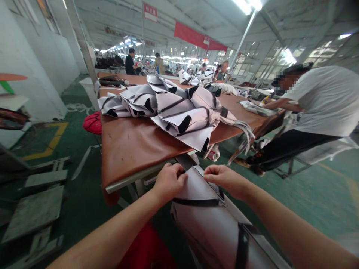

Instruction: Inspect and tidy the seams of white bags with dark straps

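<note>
A long white sewn piece with black bands (204, 220), leather-like in look, hangs in front of me below the table edge. My left hand (169, 181) is closed on the left side of its top end, with thumb and fingers pinched together. At the right edge near the same end, my right hand (224, 179) is also closed, its thumb and forefinger pinching the edge. A narrow dark strip (186, 160) sticks out beyond the top end, between the hands. Just past them, a heap of similar white pieces (174, 108) with black trim lies on the table.
The brown-covered table (134, 145) has its near corner to my left front. A bundle of pale strips (244, 129) dangles over its right edge. A person in a white shirt (322, 101) bends over the table at right. Wooden boards (33, 213) lie at left, near a red bundle (92, 123).
</note>
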`<state>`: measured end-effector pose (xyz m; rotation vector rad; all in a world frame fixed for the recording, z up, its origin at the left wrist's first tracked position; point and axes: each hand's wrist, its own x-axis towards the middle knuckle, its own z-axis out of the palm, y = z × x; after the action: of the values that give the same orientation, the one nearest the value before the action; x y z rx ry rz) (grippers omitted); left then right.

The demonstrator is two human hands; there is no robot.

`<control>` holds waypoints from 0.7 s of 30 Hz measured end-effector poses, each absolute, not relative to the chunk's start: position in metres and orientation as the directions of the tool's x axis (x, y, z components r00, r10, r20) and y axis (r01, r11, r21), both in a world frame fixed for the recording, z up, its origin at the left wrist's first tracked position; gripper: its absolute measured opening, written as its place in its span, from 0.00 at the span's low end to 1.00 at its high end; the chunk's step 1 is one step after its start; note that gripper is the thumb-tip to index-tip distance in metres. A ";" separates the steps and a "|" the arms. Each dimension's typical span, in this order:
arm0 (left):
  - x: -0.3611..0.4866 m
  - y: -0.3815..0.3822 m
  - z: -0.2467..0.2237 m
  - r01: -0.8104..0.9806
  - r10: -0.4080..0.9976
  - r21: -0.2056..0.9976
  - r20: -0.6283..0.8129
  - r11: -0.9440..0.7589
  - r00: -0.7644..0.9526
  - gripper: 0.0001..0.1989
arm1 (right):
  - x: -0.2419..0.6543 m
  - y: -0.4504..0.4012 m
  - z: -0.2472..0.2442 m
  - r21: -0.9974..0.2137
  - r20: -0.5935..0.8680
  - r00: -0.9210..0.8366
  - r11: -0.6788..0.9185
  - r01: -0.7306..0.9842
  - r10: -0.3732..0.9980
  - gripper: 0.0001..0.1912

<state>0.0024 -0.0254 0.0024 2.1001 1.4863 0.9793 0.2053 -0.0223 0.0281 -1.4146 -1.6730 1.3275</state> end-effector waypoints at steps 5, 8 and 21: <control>0.010 -0.044 -0.002 0.440 0.601 0.414 0.620 -0.797 0.505 0.21 | 0.207 -0.015 0.022 -0.959 -0.233 -0.324 -0.161 0.235 0.917 0.17; 0.010 -0.045 -0.008 0.479 0.567 0.312 0.546 -0.821 0.617 0.26 | 0.208 -0.015 0.017 -0.962 -0.267 -0.331 -0.231 0.144 0.905 0.20; 0.009 -0.042 0.008 0.566 0.587 0.165 0.318 -0.808 0.745 0.24 | 0.196 -0.018 0.027 -0.847 -0.224 -0.234 -0.070 0.527 0.946 0.05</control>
<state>0.0095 -0.0419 0.0078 2.8800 0.9527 0.5549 0.1961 -0.0180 0.0270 -1.5788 -1.7643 1.2464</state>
